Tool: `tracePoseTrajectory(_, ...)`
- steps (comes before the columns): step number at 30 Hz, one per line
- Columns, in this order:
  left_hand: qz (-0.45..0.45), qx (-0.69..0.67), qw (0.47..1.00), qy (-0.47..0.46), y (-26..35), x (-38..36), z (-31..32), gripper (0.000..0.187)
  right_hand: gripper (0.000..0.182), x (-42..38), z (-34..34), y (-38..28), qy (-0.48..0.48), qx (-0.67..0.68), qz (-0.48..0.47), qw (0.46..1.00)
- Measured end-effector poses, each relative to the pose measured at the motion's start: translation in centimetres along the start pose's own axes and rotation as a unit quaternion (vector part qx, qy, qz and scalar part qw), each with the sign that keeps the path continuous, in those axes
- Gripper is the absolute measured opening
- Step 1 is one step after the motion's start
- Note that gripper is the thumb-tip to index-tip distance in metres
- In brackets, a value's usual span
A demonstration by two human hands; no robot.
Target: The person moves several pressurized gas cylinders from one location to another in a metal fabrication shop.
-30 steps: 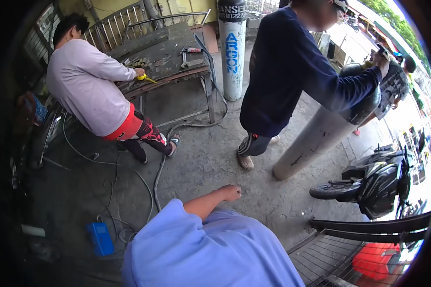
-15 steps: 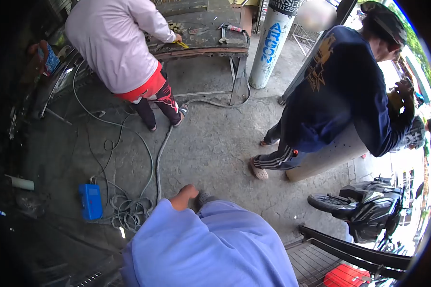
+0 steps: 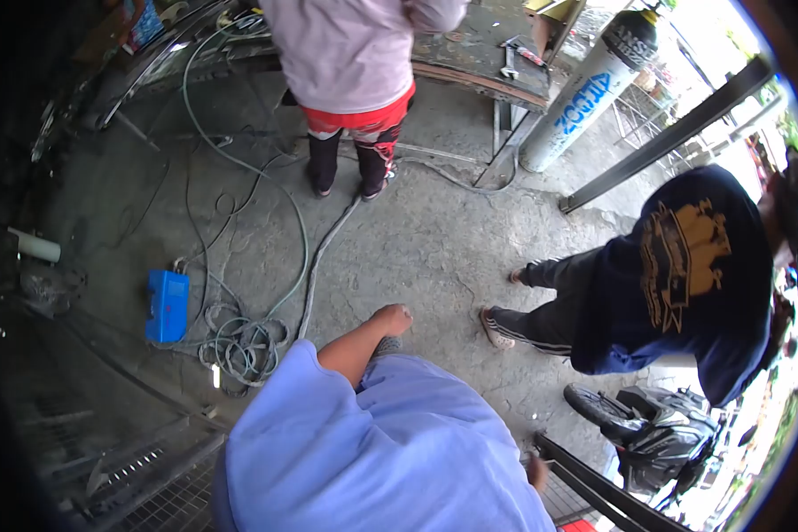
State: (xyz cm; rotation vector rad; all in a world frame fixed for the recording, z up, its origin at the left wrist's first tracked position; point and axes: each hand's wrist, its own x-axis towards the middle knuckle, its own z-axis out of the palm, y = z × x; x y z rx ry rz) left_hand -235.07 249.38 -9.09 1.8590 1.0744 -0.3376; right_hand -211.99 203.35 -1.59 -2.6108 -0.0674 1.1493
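Note:
In front of my blue shirt (image 3: 390, 443), my left hand (image 3: 392, 319) hangs over the concrete floor with its fingers curled closed. Nothing shows in it, and it touches no object. Only a small, blurred piece of my right hand (image 3: 538, 473) shows at the right side of my shirt, close to a dark metal rail (image 3: 585, 483); its fingers cannot be made out. Left of my left hand, coiled hoses and cables (image 3: 248, 346) lie on the floor beside a blue box-shaped case (image 3: 168, 306).
A person in a pale top (image 3: 341, 53) stands at a worktable (image 3: 479, 62) holding wrenches (image 3: 510, 62). A gas cylinder (image 3: 581, 106) stands beside it. To the right are a person in a dark shirt (image 3: 683, 266) and a parked motorcycle (image 3: 656, 430). A hose (image 3: 328, 244) crosses the floor.
My view has shifted. My left arm reaches further forward, and part of my right hand has come into view. The dark-shirted person has moved lower right; the pale-topped person's hand is now hidden.

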Motion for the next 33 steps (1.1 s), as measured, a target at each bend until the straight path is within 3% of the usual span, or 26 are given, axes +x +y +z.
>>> tracePoseTrajectory(5,-0.094,0.028,0.994,0.042,-11.8,-3.2,-1.8,0.040,0.034,1.0,2.2,-1.4,-0.083,-0.005,0.033,0.996)
tracePoseTrajectory(7,-0.184,0.040,0.980,0.058,-16.4,-6.2,-1.6,0.040,0.033,1.8,1.9,-1.9,-0.092,-0.001,0.041,0.995)
tracePoseTrajectory(10,-0.135,0.228,0.962,-0.069,-26.4,-8.9,1.3,0.038,0.031,3.5,0.0,-3.0,-0.075,0.010,0.051,0.996)
tracePoseTrajectory(12,-0.293,0.088,0.952,0.016,-23.3,-13.7,-0.1,0.036,0.033,6.6,-0.7,-2.9,-0.026,0.022,0.053,0.998)
tracePoseTrajectory(16,-0.300,0.042,0.952,0.038,-24.2,-15.1,2.6,0.037,0.038,12.8,-1.9,-5.5,-0.029,0.002,-0.040,0.999)
tracePoseTrajectory(20,-0.251,-0.129,0.950,0.133,-18.8,-13.0,4.2,0.038,0.040,13.0,-0.7,-13.6,-0.088,-0.036,-0.067,0.993)
tracePoseTrajectory(23,-0.165,-0.150,0.960,0.168,-12.6,-13.0,3.1,0.037,0.040,13.8,1.0,-18.5,-0.134,-0.105,-0.142,0.975)
tracePoseTrajectory(28,-0.235,-0.166,0.927,0.240,-9.8,-15.1,3.3,0.038,0.032,17.9,4.3,-22.6,-0.151,-0.120,-0.163,0.968)
tracePoseTrajectory(33,-0.306,-0.219,0.866,0.328,-12.7,-18.3,3.8,0.050,0.035,19.3,4.8,-27.8,-0.189,-0.247,-0.270,0.911)
